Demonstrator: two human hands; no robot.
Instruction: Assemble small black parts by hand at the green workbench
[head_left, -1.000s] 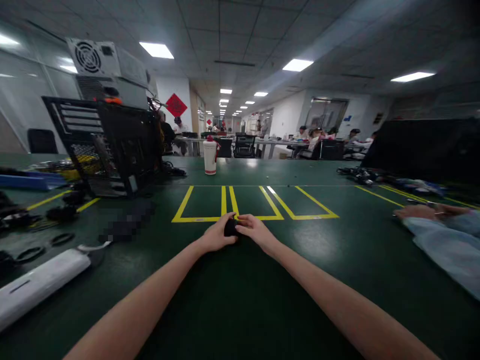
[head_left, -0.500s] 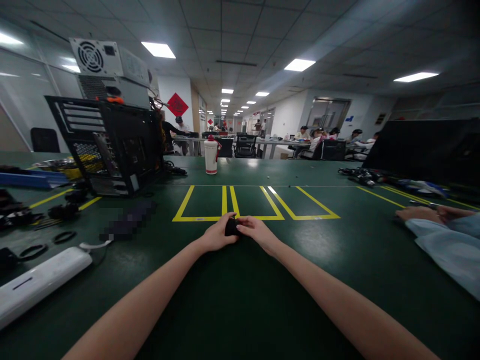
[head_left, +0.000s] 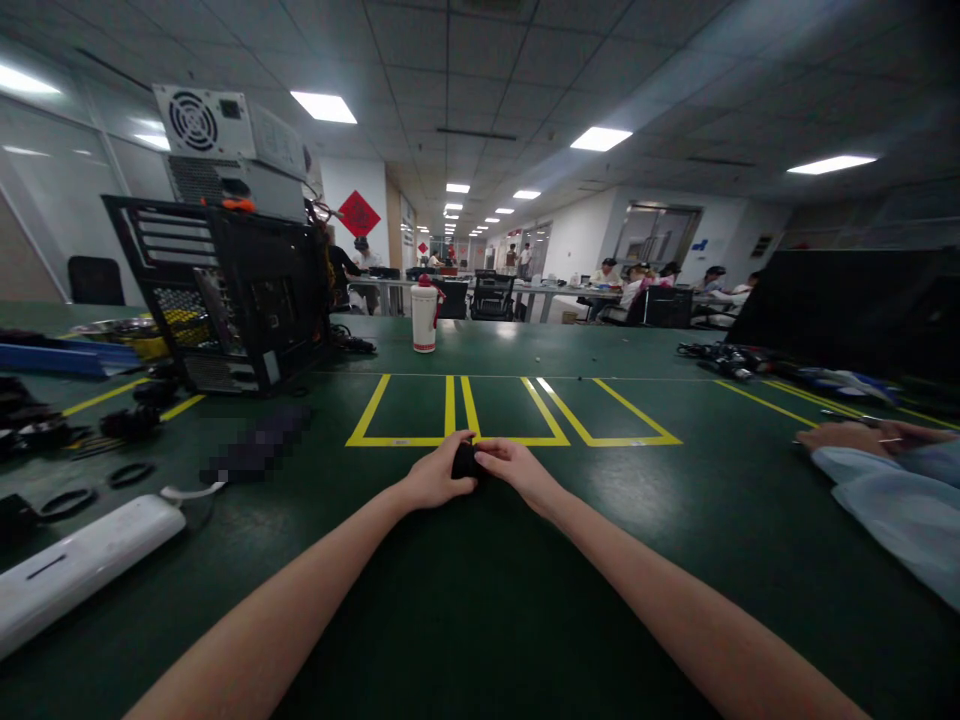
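Observation:
Both my arms reach forward over a dark green table (head_left: 480, 600). My left hand (head_left: 435, 475) and my right hand (head_left: 514, 467) meet at the table's middle, and together they grip a small black object (head_left: 464, 461). Most of that object is hidden by my fingers, so I cannot tell what it is. The hands rest just in front of yellow tape boxes (head_left: 510, 410) marked on the table.
An open black computer case (head_left: 225, 290) with a grey power supply (head_left: 232, 145) on top stands at back left. A white bottle (head_left: 424, 315) stands behind the tape boxes. A white bar (head_left: 82, 570) and black rings (head_left: 67, 500) lie left. Another person's hands and pale sleeve (head_left: 892, 490) rest at right.
My hands stay closed on the small black object in the same place. The view has tilted up slightly, so everything sits a little lower in the picture.

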